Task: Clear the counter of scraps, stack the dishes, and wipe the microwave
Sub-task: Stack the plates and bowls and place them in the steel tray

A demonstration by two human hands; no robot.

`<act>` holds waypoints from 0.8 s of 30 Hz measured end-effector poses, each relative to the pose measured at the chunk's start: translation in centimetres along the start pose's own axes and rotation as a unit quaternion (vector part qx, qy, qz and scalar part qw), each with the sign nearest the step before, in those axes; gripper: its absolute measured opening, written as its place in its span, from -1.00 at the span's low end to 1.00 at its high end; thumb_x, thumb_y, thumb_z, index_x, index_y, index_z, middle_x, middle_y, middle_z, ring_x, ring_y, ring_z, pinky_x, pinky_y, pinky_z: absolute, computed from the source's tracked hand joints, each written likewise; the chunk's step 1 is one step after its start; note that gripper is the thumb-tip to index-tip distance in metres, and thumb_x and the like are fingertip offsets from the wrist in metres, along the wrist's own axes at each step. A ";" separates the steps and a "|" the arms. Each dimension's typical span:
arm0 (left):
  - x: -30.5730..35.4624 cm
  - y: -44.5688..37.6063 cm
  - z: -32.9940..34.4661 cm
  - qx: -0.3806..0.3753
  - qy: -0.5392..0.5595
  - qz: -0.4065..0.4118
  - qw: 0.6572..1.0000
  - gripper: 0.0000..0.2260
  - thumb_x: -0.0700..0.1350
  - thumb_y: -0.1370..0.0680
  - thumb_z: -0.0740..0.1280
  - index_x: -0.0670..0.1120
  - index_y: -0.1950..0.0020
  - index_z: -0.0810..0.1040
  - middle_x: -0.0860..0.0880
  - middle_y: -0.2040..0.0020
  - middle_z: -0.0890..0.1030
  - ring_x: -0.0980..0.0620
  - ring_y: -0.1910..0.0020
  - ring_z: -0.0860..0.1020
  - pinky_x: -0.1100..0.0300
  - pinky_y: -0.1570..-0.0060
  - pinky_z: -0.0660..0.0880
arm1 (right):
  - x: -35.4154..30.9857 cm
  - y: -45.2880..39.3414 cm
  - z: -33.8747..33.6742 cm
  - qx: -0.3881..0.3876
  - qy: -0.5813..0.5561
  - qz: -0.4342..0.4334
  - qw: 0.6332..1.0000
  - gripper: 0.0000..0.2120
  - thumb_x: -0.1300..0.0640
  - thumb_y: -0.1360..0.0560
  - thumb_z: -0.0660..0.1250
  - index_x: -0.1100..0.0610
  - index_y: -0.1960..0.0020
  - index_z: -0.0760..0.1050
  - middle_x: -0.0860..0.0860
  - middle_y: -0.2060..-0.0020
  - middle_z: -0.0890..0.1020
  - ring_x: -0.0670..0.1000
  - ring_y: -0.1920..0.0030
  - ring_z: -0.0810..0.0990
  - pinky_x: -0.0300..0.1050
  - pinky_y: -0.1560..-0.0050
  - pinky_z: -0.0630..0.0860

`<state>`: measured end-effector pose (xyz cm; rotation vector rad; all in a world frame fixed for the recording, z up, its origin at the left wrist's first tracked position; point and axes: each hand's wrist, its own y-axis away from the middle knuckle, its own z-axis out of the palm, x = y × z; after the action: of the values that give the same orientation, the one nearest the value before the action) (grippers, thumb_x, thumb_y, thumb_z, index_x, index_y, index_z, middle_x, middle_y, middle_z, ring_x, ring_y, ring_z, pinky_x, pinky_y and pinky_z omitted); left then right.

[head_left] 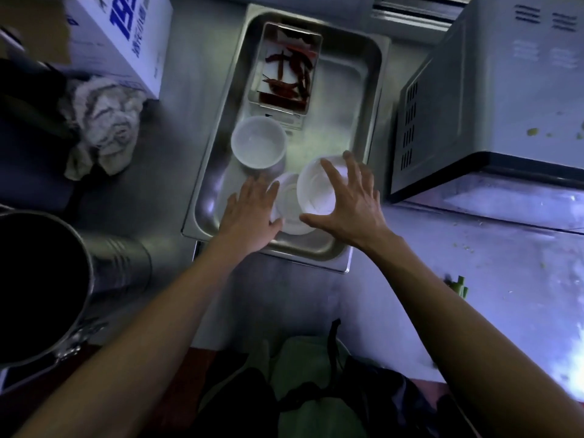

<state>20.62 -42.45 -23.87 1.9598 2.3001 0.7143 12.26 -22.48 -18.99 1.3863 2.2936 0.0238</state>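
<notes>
A steel tray point(363, 99) sits in the middle of the counter. At its near end, my right hand point(354, 200) spans a white bowl point(316, 188) from above, thumb on the near rim and fingers curled over the far rim. That bowl overlaps a white plate point(289, 210). My left hand point(249, 213) lies with straight fingers against the plate's left edge. A second white bowl point(257, 142) stands just beyond. The microwave point(489, 105) is at the right, with small green scraps point(532, 131) on its top.
A small metal container of dried red chillies point(289, 67) fills the tray's far end. A crumpled cloth point(104, 124) and a white box point(120, 36) lie at the left. A large steel pot point(41, 279) stands near left. Green vegetable scraps point(458, 284) lie on the right counter.
</notes>
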 end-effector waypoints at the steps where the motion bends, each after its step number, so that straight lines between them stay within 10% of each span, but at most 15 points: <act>1: -0.4 0.5 -0.3 0.009 0.001 -0.005 1.000 -0.34 0.13 -0.57 0.28 0.00 -0.58 0.08 -0.10 -0.60 0.11 -0.15 -0.57 0.10 -0.23 -0.43 0.26 | -0.7 -0.2 0.4 -0.003 -0.003 -0.004 1.000 0.06 -0.43 -0.27 0.43 -0.16 -0.59 0.00 0.05 -0.60 -0.10 0.25 -0.56 -0.05 0.37 -0.43 0.19; 24: -4.5 3.9 -0.6 0.042 0.011 -0.015 0.999 -0.55 -0.09 -0.61 0.21 -0.08 -0.51 0.34 -0.08 -0.47 0.40 -0.11 -0.46 0.31 -0.13 -0.36 0.32 | -2.5 -4.1 9.6 -0.123 0.074 0.024 0.989 0.09 -0.44 -0.29 0.41 -0.14 -0.59 -0.12 0.04 -0.59 -0.28 0.26 -0.57 -0.28 0.37 -0.52 -0.11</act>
<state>24.91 -46.53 -23.09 1.9571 2.4051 0.6508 13.57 -28.73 -27.67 1.3492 2.2816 0.4247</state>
